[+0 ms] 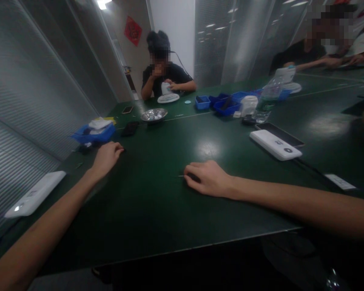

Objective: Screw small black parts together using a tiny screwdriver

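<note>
Both my forearms reach out over a dark green table (157, 210). My left hand (106, 157) rests on the table at the left with its fingers curled, fingertips next to a small dark thing I cannot make out. My right hand (206, 178) lies in the middle of the table, fingers closed in a pinch over a small dark object with a thin metal pin sticking out to the left. A blue tray (94, 133) with white pieces stands just beyond my left hand.
White power banks lie at the left edge (34, 195) and at the right (275, 144), beside a phone (280, 134). A metal bowl (153, 115), blue bins (227, 106), a plastic bottle (267, 101) stand farther back. People sit at the far end and right.
</note>
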`<state>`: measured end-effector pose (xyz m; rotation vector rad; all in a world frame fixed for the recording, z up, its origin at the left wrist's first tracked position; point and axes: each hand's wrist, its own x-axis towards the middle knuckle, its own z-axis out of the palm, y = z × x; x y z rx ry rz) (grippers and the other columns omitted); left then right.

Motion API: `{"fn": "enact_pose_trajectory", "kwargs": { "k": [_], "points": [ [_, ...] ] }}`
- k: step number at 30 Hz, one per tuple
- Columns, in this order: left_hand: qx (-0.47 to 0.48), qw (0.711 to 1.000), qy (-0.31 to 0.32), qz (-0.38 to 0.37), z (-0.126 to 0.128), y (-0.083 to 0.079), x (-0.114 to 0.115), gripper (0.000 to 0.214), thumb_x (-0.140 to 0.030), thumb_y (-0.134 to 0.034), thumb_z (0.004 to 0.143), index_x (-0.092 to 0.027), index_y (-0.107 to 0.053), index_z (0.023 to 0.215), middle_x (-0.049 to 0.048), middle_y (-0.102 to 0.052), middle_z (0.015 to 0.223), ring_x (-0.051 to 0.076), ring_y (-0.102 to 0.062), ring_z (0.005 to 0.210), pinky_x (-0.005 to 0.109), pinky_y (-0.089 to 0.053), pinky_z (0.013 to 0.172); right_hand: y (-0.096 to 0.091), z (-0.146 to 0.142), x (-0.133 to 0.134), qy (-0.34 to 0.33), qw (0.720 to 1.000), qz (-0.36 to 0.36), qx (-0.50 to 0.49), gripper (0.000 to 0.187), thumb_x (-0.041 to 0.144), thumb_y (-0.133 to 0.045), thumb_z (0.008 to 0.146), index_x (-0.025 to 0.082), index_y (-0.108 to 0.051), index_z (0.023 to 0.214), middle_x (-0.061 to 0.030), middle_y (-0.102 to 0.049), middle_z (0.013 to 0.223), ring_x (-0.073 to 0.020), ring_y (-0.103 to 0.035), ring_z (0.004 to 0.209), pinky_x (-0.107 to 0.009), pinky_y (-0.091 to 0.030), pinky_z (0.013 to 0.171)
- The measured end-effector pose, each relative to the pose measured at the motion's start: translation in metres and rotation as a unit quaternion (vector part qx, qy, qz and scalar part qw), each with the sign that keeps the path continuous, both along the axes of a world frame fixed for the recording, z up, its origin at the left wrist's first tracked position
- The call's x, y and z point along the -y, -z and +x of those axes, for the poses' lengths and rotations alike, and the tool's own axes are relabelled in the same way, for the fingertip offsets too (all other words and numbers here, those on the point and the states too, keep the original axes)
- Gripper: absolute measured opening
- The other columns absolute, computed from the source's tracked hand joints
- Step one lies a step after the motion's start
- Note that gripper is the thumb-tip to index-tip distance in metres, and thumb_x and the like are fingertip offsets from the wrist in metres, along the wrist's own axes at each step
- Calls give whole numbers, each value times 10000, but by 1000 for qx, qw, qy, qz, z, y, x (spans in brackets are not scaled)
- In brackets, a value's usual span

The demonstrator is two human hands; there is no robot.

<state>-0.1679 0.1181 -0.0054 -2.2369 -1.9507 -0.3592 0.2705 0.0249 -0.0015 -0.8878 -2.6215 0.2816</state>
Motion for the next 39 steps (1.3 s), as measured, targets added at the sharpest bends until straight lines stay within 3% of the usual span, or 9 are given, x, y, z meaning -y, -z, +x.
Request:
{"fn": "enact_pose_trajectory", "kwargs": {
  "k": [2, 5, 9, 13, 18, 39],
  "points": [
    [40, 999, 35, -7, 17, -3, 6, 244, -347, -568, 929, -177, -730, 991, 118, -700, 1012, 287, -649, 943, 386, -490, 844, 0, 0, 0, 3, 1000, -2, -4, 238, 327, -486, 997, 160, -655, 1008, -37, -669, 894, -104, -499, 620, -262, -280, 557],
    [130, 981, 137, -32, 61, -6, 25, 229, -367, -603, 939, -206, -748, 1013, 99, -707, 1056, 266, -665, 949, 391, -524, 837, -1, -1, -1, 11, 1000, 0, -10, 243, 334, -483, 1001, 161, -653, 1014, -43, -672, 913, -108, -507, 633, -261, -289, 564],
    [211, 925, 305, -76, 131, -2, 62, 184, -339, -610, 969, -248, -748, 1049, 72, -695, 1114, 226, -666, 1001, 395, -545, 894, 0, -1, 0, 30, 999, 11, -18, 236, 332, -480, 1005, 167, -646, 1035, -45, -679, 939, -116, -528, 660, -259, -305, 587],
    [268, 885, 368, -94, 166, 2, 85, 96, -291, -654, 955, -248, -730, 996, 60, -693, 1078, 202, -666, 992, 372, -549, 893, 0, -1, 1, 29, 999, 15, -18, 219, 317, -488, 998, 166, -644, 1029, -43, -678, 929, -123, -547, 678, -258, -310, 597],
    [293, 874, 372, -111, 165, 4, 85, 60, -268, -682, 936, -218, -698, 906, 62, -693, 1046, 195, -670, 941, 356, -552, 845, -3, -1, 2, 32, 999, 4, -4, 203, 301, -494, 992, 166, -645, 1014, -46, -679, 929, -122, -543, 669, -257, -309, 594],
    [350, 854, 324, -207, 171, -2, 90, 220, -329, -686, 937, -158, -640, 1068, 60, -670, 1044, 169, -630, 901, 296, -515, 790, 2, -3, -2, -9, 1000, 25, 9, 197, 300, -480, 1021, 172, -627, 1050, -38, -643, 923, -118, -507, 655, -261, -281, 570]
  ]
}}
